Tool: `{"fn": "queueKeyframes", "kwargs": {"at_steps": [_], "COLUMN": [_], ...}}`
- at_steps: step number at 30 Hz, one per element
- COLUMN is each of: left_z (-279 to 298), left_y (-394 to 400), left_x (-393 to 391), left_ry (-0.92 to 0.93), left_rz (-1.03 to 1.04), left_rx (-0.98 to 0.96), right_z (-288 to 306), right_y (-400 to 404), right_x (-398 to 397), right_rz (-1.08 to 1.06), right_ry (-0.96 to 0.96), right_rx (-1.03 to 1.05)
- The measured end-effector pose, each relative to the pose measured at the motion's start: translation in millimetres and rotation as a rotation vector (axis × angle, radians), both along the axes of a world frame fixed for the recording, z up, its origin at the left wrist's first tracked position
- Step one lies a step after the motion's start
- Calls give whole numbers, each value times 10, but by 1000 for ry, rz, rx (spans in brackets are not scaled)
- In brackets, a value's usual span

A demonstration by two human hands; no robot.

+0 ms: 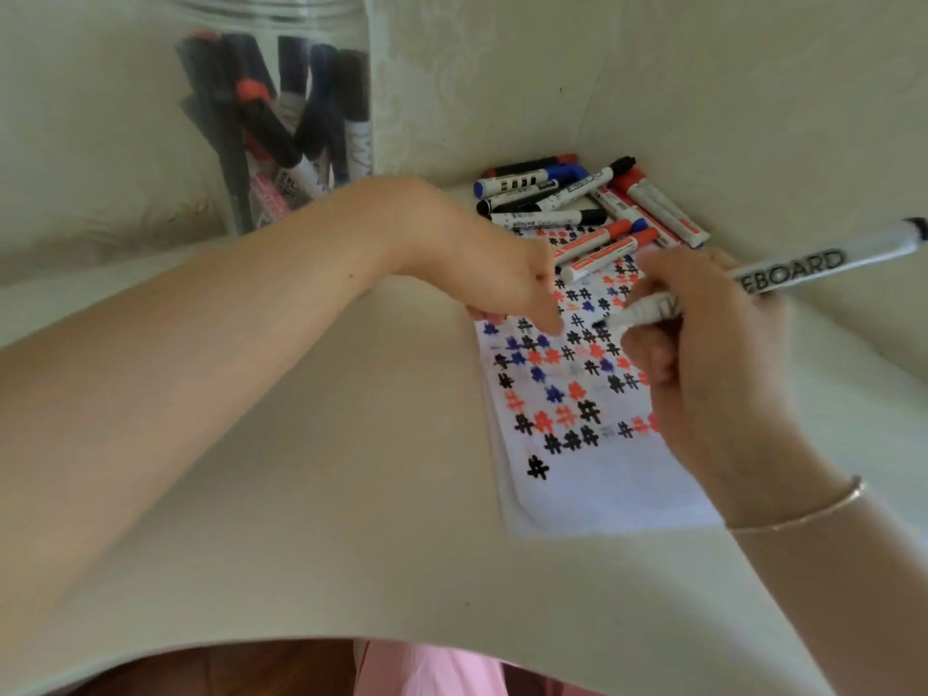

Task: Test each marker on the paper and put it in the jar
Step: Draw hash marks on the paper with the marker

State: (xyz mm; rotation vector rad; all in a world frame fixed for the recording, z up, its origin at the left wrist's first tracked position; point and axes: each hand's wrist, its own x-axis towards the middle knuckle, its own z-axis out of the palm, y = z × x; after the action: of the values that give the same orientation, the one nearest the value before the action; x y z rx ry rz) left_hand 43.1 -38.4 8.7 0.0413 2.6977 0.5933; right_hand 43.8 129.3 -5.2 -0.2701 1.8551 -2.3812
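A white whiteboard marker (803, 267) with black lettering is held in my right hand (703, 364). Its black tip touches the white paper (602, 494) near the sheet's upper middle. The paper is covered in black, red and blue hash marks. My left hand (502, 278) rests on the paper's far left corner, fingertips down, holding the sheet in place; I see nothing in it. A clear plastic jar (281, 118) stands at the far left with several markers upright inside. A pile of several loose markers (577, 193) lies just beyond the paper.
The beige table (351, 469) meets a pale wall right behind the marker pile and jar. The table's front edge curves along the bottom of the view, with pink cloth (427, 670) below it. A thin bracelet (803, 509) circles my right wrist.
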Motion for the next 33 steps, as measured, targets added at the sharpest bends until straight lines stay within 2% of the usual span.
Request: {"fn": "queueKeyframes", "kwargs": {"at_steps": [3, 6, 9, 20, 26, 33], "left_z": [205, 300, 356, 449, 474, 513], "left_y": [-69, -177, -195, -108, -122, -126], "left_x": [-63, 8, 70, 157, 172, 191], "left_ry": [89, 96, 62, 100, 112, 120], "left_rz": [80, 8, -40, -32, -15, -49], "left_rx": [400, 588, 670, 642, 607, 456], "right_z": [322, 459, 459, 448, 419, 388], "right_y": [-69, -114, -145, -224, -252, -216], "right_x": [-200, -262, -238, -187, -189, -296], "right_rz": [-29, 44, 74, -33, -98, 32], "right_ry": [36, -10, -54, 27, 37, 28], "right_rx": [-116, -211, -262, -121, -132, -21]}}
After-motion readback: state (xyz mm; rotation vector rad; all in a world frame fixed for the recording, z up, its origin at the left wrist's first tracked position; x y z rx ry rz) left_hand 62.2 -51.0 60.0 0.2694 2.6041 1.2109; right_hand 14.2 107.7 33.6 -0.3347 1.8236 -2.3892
